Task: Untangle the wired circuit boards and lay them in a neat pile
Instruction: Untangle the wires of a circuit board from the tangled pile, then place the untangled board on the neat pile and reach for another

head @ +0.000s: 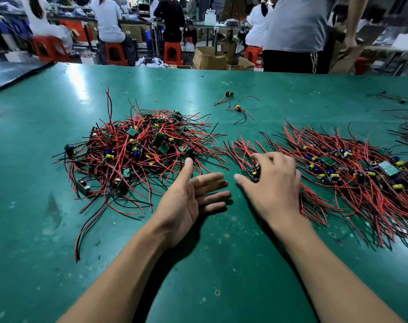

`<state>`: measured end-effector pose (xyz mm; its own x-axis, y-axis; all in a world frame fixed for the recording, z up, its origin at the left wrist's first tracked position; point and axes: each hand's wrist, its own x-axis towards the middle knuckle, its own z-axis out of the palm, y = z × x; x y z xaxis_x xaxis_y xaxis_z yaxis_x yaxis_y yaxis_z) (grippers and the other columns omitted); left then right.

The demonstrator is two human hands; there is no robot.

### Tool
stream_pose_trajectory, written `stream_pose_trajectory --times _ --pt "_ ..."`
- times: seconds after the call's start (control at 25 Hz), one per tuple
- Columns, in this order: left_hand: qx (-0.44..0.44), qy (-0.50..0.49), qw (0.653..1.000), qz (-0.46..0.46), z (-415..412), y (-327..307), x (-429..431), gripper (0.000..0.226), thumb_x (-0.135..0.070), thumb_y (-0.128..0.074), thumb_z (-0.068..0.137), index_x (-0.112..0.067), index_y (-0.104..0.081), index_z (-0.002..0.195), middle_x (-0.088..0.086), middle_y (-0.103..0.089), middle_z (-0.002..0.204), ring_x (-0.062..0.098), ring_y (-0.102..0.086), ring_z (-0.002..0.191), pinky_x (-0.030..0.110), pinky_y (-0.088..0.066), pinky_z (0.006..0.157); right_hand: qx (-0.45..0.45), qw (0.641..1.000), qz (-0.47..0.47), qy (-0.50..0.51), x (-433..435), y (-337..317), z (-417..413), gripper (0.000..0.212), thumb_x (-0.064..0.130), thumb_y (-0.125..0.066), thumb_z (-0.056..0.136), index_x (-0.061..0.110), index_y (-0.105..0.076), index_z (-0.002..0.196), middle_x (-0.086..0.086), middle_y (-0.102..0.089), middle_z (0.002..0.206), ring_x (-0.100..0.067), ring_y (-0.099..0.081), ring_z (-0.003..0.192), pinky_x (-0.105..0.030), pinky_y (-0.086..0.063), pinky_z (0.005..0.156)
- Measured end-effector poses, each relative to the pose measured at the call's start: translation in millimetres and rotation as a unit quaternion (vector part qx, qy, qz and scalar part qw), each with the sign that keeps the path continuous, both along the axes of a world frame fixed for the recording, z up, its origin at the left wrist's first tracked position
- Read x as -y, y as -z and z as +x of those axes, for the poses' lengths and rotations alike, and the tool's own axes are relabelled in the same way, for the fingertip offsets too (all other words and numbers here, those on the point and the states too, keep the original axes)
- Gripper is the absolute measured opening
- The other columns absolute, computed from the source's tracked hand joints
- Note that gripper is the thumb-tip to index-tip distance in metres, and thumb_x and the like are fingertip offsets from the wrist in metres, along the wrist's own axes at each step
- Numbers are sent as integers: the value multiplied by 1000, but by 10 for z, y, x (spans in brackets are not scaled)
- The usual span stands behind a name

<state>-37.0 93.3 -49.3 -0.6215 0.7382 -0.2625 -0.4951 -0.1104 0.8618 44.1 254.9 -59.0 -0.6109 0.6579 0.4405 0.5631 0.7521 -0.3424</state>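
A big green table (58, 229) has two lots of little boards with red and black wires on it. On the left is the messy heap (133, 155). Its wires cross over each other and stick out every way. On the right is the neat pile (352, 176). There the boards lie in a long row and the wires all point much the same way.

The right hand (273, 183) is at the near end of the neat pile. Its thumb and fingers curl round one small board (252, 173), which sits low on the table, touching the pile's edge. The left hand (193, 197) is loose, with straight fingers, and holds nothing. It lies between the two lots, just beside the messy heap.

I think the job is about half done. Many boards are sorted, but the messy heap is big, so there is a lot left to pull apart. Two loose boards (239, 108) lie farther back on the table, apart from both lots. They may need sorting too.
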Motion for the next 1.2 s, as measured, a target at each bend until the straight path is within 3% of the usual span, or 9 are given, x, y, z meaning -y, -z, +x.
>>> stream_pose_trajectory --times 0.08,0.16,0.24,0.48,0.68,0.76,0.96,1.04,1.2 --pt "-5 5 1000 4 -11 19 2 80 -64 -26 93 1 -59 124 19 -68 120 37 -61 117 43 -50 95 65 997 35 -13 56 59 -48 72 66 -68 76 33 -53 139 -8 -43 148 -31 -25 143 -53 -14 118" --pt "-15 15 1000 10 -16 28 7 81 -66 -29 88 1 -60 123 19 -69 118 37 -64 112 41 -53 92 122 992 -28 26 -30 64 -39 86 79 -58 75 37 -38 148 -10 -28 159 -35 -11 149 -58 -5 119" --pt "-22 20 999 14 -13 27 10 82 -68 -34 82 0 -61 120 19 -69 116 35 -67 107 41 -55 89 137 985 -87 52 -152 53 16 87 81 -52 77 37 -35 149 -11 -28 159 -36 -17 148 -56 -14 118" --pt "-34 29 999 21 -30 46 10 81 -68 -35 82 -1 -61 118 20 -70 114 35 -70 98 40 -57 83 95 991 -73 67 -141 -28 30 63 61 -56 81 30 -55 135 -9 -51 140 -36 -47 125 -47 -37 102" --pt "-28 34 999 29 -33 40 15 80 -67 -35 82 0 -61 117 22 -70 112 33 -72 90 37 -59 78 64 993 -44 83 -93 -75 62 47 54 -48 93 17 -62 117 -12 -62 121 -36 -56 112 -45 -41 91" --pt "-26 37 999 30 -28 35 18 80 -67 -36 81 0 -61 116 22 -70 111 33 -73 88 37 -59 77 52 994 -33 85 -85 -58 59 46 54 -42 98 16 -59 118 -10 -63 124 -34 -52 118 -45 -39 95" --pt "-26 41 999 25 -14 22 24 77 -66 -30 89 -1 -62 116 22 -70 112 33 -72 87 38 -58 78 146 987 -61 29 -29 -15 49 96 84 -50 75 26 -34 149 -9 -36 154 -31 -26 144 -48 -25 113" --pt "-25 37 999 25 -14 6 25 77 -66 -33 86 -1 -62 114 23 -70 111 33 -72 85 37 -58 76 139 989 -56 23 -57 -23 41 87 74 -57 80 25 -35 148 -10 -40 150 -32 -32 139 -47 -32 108" --pt "-22 28 999 24 -6 -10 27 76 -66 -34 85 0 -63 112 24 -70 109 32 -72 82 36 -59 74 32 998 -33 36 -171 -48 78 58 43 -63 90 21 -47 141 -12 -53 134 -37 -52 119 -44 -45 94"
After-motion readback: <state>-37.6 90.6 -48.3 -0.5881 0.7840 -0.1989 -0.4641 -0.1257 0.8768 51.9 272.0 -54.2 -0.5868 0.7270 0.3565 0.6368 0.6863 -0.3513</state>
